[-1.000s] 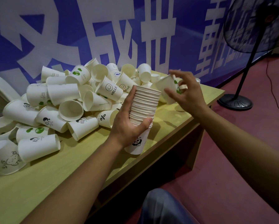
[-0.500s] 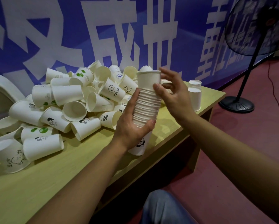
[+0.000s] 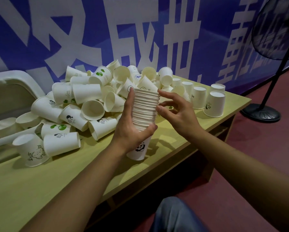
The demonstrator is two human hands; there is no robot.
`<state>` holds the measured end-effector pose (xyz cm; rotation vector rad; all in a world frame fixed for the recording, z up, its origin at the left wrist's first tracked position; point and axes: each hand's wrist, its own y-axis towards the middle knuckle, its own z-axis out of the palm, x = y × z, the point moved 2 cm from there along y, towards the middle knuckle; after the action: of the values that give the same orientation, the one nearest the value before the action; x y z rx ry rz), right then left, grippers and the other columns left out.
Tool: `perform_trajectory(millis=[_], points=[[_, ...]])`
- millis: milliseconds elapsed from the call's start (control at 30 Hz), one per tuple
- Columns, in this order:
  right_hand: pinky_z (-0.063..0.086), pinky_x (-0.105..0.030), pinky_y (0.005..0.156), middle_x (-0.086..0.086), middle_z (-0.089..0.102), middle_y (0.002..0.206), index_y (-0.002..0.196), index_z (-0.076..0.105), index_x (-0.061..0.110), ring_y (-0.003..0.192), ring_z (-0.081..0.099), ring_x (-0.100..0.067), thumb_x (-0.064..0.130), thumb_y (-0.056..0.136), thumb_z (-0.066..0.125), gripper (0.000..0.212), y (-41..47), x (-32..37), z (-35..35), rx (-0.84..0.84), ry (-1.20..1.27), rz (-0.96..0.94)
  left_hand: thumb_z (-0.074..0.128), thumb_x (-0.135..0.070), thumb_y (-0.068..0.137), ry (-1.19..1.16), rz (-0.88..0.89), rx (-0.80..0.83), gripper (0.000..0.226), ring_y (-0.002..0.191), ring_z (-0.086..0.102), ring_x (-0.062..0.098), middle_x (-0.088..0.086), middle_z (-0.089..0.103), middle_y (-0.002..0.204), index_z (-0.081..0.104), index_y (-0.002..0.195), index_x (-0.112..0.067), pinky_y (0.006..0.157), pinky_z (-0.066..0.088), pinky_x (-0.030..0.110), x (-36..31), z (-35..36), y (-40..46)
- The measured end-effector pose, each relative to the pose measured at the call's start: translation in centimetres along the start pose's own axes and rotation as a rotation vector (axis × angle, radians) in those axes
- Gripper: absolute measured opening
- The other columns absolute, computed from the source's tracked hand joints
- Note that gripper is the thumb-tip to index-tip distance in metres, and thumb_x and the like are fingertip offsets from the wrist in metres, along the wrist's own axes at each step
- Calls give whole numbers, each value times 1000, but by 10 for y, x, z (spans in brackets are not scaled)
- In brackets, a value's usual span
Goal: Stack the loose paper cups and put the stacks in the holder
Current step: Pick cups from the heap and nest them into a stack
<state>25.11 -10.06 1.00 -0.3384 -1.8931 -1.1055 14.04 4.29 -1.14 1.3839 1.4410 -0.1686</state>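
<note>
A pile of loose cups (image 3: pixel 83 104) is seen at 10 o'clock on the counter (image 3: pixel 39 185), tipped every way. Near the middle, a tall stack of cups (image 3: pixel 144 114) is held up off the counter by the left hand (image 3: pixel 132 129), its fingers curled round it. The stack stands almost upright, mouths up, leaning a little toward 1 o'clock. A panda picture is printed on its bottom cup. Just beside it, the right hand (image 3: pixel 177 113) is held with fingers loosely spread, gripping nothing. At 2 o'clock, upside-down cups (image 3: pixel 214 103) are stood.

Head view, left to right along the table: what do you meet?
Bear-print cup → heap of loose cups → stack gripped by left hand → right hand → upside-down cups → fan base.
</note>
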Motion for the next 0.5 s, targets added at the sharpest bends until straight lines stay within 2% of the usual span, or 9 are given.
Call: perform_trajectory(millis=[100,233,367,400,500], points=[[59,-34,86,1,57,131,131,53,32,104,62,-8,17,90,70,47,0,5,10,8,16,-8,84,-22,78,-38,-7,2,120,108,62,-2,-28,38,138,-3,156,-47,79,60,25,2,-5,-1],[59,-38,85,2,56,130,130,53,34,104,63,-11,18,89,73,49,-2,10,24,26,35,-25,81,-26,74,-74,-20,-30,116,109,63,-1,-15,39,143,-1,149,-58,77,58,22,-1,-15,-7],[59,-40,83,4,55,130,131,54,32,102,62,-12,17,88,74,49,-5,12,36,18,39,-47,80,-18,75,-69,13,-52,113,109,63,1,-21,39,140,2,147,-55,76,58,22,-2,-23,-12],[59,-40,82,4,55,130,131,54,31,102,62,-12,17,88,74,50,-5,12,38,19,39,-50,80,-18,74,-75,14,-62,111,109,64,3,-18,40,140,5,147,-54,75,58,22,-1,-25,-13],[59,-40,82,3,55,129,131,55,31,101,62,-10,17,87,74,49,-5,13,44,22,45,-46,81,-28,71,-95,0,-90,104,105,68,11,4,46,143,12,144,-56,73,59,24,1,-29,-16]])
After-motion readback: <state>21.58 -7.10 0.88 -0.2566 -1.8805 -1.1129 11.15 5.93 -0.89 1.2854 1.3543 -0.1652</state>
